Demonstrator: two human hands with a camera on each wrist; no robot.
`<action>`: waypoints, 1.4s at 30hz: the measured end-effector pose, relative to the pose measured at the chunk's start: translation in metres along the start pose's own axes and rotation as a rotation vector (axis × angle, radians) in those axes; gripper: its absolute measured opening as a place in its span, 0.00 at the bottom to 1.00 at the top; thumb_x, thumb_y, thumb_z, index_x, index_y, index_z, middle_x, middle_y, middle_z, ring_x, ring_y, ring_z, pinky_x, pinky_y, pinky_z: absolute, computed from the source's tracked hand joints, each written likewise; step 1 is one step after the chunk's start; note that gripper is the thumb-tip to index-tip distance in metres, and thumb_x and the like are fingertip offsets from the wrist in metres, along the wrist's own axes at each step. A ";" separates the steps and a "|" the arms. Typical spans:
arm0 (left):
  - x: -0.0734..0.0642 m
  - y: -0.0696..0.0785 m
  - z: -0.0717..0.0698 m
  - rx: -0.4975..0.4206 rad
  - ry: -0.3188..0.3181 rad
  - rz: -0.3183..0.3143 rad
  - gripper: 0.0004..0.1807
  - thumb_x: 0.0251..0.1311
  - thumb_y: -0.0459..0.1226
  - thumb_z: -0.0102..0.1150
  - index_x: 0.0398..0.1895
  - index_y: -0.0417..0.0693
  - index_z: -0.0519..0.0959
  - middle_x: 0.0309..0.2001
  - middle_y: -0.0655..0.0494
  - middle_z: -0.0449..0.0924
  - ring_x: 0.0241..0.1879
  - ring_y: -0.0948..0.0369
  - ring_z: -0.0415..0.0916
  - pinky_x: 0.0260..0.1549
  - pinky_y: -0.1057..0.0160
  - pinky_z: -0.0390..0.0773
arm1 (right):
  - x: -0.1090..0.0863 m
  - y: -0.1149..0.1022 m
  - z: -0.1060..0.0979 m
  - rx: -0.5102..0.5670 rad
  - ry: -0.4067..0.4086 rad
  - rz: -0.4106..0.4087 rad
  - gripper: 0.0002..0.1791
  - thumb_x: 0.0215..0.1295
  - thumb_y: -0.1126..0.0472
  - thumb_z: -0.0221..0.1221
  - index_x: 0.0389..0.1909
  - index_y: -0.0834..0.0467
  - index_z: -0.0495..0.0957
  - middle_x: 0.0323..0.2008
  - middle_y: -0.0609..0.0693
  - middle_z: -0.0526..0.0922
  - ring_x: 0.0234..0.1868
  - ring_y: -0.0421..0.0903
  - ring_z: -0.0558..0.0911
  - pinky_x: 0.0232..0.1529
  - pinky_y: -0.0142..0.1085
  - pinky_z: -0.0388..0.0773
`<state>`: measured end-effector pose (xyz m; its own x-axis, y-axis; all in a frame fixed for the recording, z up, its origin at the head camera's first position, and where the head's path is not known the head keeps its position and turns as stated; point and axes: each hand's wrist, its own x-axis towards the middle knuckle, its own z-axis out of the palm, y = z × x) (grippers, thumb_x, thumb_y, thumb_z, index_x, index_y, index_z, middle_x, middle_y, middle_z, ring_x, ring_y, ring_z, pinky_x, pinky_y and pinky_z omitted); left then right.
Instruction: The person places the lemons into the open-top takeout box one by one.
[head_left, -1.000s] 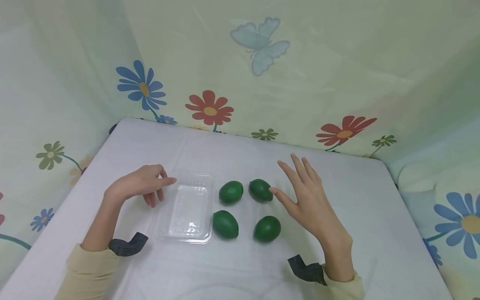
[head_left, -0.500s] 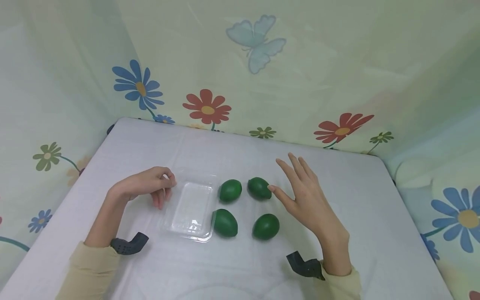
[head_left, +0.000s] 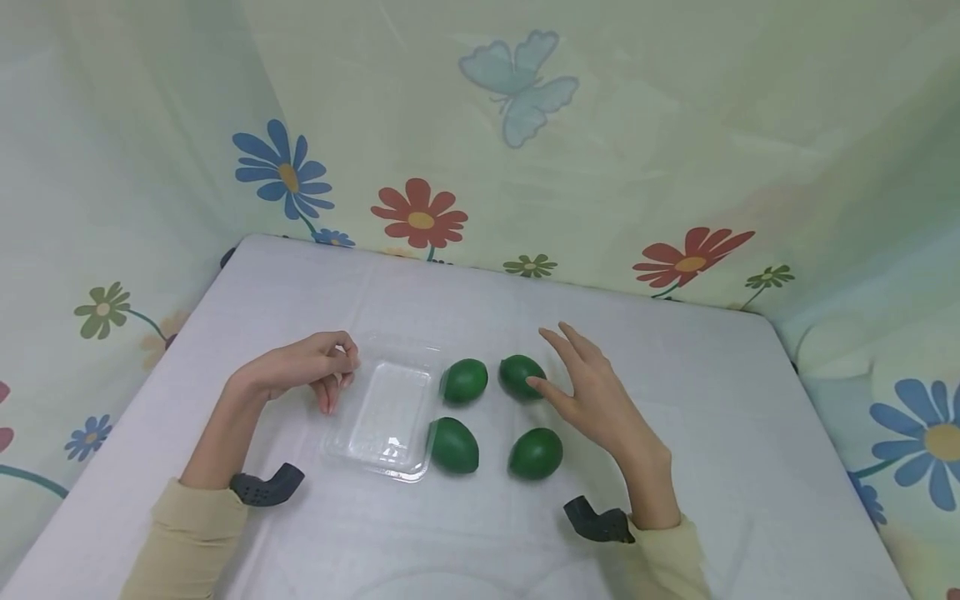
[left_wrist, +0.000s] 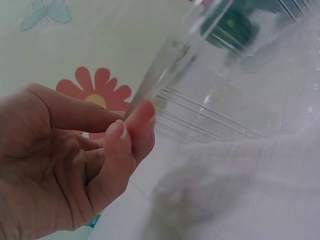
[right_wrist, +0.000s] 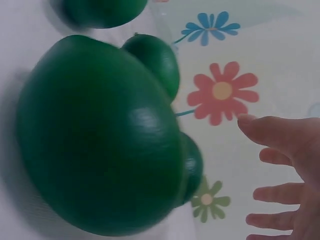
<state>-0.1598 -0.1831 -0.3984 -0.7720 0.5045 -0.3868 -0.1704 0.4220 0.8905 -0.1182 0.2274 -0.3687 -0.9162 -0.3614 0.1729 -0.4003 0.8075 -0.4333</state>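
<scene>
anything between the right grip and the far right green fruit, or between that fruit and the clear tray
Nothing visible stands between the right grip and the far right green fruit, which overlap in the head view. Toward the clear tray, the far left green fruit lies in the straight path.

Soft light; clear tray [head_left: 392, 408] glints; left wrist view dimmer.

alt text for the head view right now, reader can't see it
A person's left hand pinches the edge of a clear tray on a white table, while the right hand, holding nothing, hovers by four green fruits beside the tray. A floral curtain hangs behind.
</scene>
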 end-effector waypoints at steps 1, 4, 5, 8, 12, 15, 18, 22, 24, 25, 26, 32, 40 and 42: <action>0.001 0.000 0.000 0.003 -0.001 -0.001 0.11 0.73 0.31 0.42 0.50 0.30 0.66 0.30 0.47 0.75 0.19 0.55 0.81 0.23 0.59 0.85 | 0.001 0.002 0.003 0.006 -0.020 0.023 0.40 0.68 0.53 0.68 0.76 0.57 0.63 0.78 0.67 0.58 0.76 0.71 0.61 0.69 0.70 0.63; 0.002 0.001 0.001 0.011 -0.003 -0.001 0.11 0.73 0.32 0.43 0.50 0.30 0.66 0.31 0.48 0.75 0.19 0.55 0.81 0.22 0.59 0.84 | 0.005 0.006 0.013 0.022 -0.072 0.084 0.41 0.68 0.51 0.68 0.77 0.56 0.62 0.79 0.65 0.54 0.77 0.71 0.59 0.69 0.71 0.63; 0.002 0.001 0.002 0.013 -0.003 -0.002 0.11 0.73 0.32 0.44 0.50 0.30 0.66 0.31 0.47 0.75 0.19 0.55 0.81 0.22 0.60 0.84 | 0.006 0.007 0.016 0.026 -0.084 0.096 0.41 0.68 0.51 0.68 0.77 0.56 0.62 0.79 0.65 0.55 0.77 0.70 0.59 0.70 0.70 0.63; 0.002 0.000 0.003 0.017 -0.005 -0.002 0.11 0.73 0.33 0.44 0.50 0.30 0.66 0.31 0.47 0.75 0.19 0.55 0.81 0.22 0.59 0.84 | 0.009 0.009 0.027 0.037 -0.119 0.118 0.41 0.67 0.50 0.68 0.77 0.56 0.62 0.78 0.64 0.59 0.76 0.68 0.62 0.70 0.67 0.65; 0.002 -0.001 0.004 0.017 -0.008 0.006 0.10 0.72 0.32 0.43 0.49 0.31 0.66 0.31 0.46 0.75 0.19 0.54 0.81 0.21 0.59 0.84 | 0.011 0.011 0.038 0.061 -0.139 0.117 0.41 0.66 0.51 0.69 0.76 0.56 0.64 0.74 0.62 0.68 0.73 0.64 0.69 0.70 0.61 0.69; 0.001 0.000 0.005 0.022 -0.007 0.006 0.10 0.72 0.32 0.43 0.49 0.31 0.66 0.32 0.46 0.75 0.19 0.54 0.82 0.21 0.59 0.84 | 0.011 0.011 0.042 0.081 -0.137 0.115 0.41 0.64 0.53 0.71 0.75 0.56 0.65 0.72 0.61 0.71 0.71 0.62 0.72 0.69 0.59 0.72; 0.000 0.001 0.005 0.028 -0.008 0.000 0.11 0.73 0.32 0.43 0.49 0.30 0.66 0.32 0.46 0.75 0.19 0.54 0.82 0.22 0.59 0.84 | 0.011 0.010 0.044 0.092 -0.141 0.112 0.40 0.64 0.54 0.70 0.75 0.56 0.66 0.71 0.61 0.72 0.70 0.62 0.74 0.67 0.59 0.74; -0.001 0.002 0.004 0.034 -0.011 -0.007 0.12 0.73 0.32 0.42 0.50 0.29 0.66 0.33 0.46 0.75 0.20 0.54 0.82 0.22 0.59 0.84 | 0.013 0.010 0.046 0.094 -0.143 0.114 0.38 0.66 0.55 0.69 0.74 0.56 0.67 0.69 0.61 0.74 0.69 0.62 0.75 0.65 0.60 0.75; -0.001 0.002 0.003 0.038 -0.009 -0.008 0.11 0.73 0.33 0.42 0.49 0.30 0.66 0.33 0.46 0.75 0.20 0.54 0.82 0.22 0.59 0.84 | 0.013 0.010 0.047 0.097 -0.137 0.116 0.37 0.66 0.56 0.69 0.74 0.56 0.67 0.68 0.61 0.74 0.68 0.62 0.75 0.65 0.59 0.75; -0.001 0.002 0.003 0.041 -0.009 -0.008 0.11 0.73 0.33 0.43 0.49 0.30 0.66 0.33 0.46 0.75 0.20 0.54 0.82 0.22 0.60 0.84 | 0.013 0.010 0.047 0.099 -0.135 0.118 0.37 0.66 0.56 0.69 0.73 0.56 0.68 0.68 0.61 0.75 0.68 0.62 0.75 0.65 0.59 0.75; -0.001 0.001 0.003 0.041 -0.010 -0.008 0.11 0.73 0.33 0.43 0.49 0.30 0.66 0.33 0.46 0.75 0.20 0.54 0.82 0.22 0.60 0.84 | 0.013 0.010 0.047 0.102 -0.133 0.120 0.36 0.66 0.57 0.69 0.73 0.56 0.68 0.68 0.61 0.75 0.68 0.62 0.75 0.65 0.59 0.75; -0.003 -0.001 0.003 0.032 -0.011 -0.005 0.12 0.73 0.33 0.43 0.49 0.29 0.66 0.33 0.44 0.76 0.19 0.54 0.82 0.21 0.60 0.84 | 0.013 0.009 0.049 0.100 -0.131 0.126 0.36 0.66 0.57 0.69 0.73 0.56 0.69 0.68 0.62 0.74 0.68 0.64 0.75 0.65 0.60 0.75; -0.002 0.000 0.004 0.037 -0.011 0.010 0.11 0.72 0.32 0.42 0.48 0.30 0.67 0.33 0.44 0.77 0.20 0.53 0.83 0.21 0.59 0.85 | 0.012 0.005 0.041 0.090 -0.094 0.122 0.35 0.65 0.60 0.69 0.72 0.56 0.69 0.67 0.61 0.75 0.66 0.62 0.77 0.63 0.59 0.77; -0.001 0.001 0.004 0.035 -0.013 0.013 0.11 0.72 0.32 0.42 0.48 0.29 0.66 0.33 0.44 0.77 0.20 0.53 0.83 0.22 0.58 0.85 | 0.011 0.002 0.037 0.088 -0.068 0.101 0.35 0.65 0.61 0.69 0.72 0.56 0.70 0.66 0.61 0.76 0.65 0.62 0.78 0.62 0.58 0.79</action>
<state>-0.1566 -0.1806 -0.3984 -0.7661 0.5192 -0.3787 -0.1389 0.4415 0.8864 -0.1286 0.2076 -0.4007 -0.9473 -0.3135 0.0656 -0.3004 0.7985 -0.5217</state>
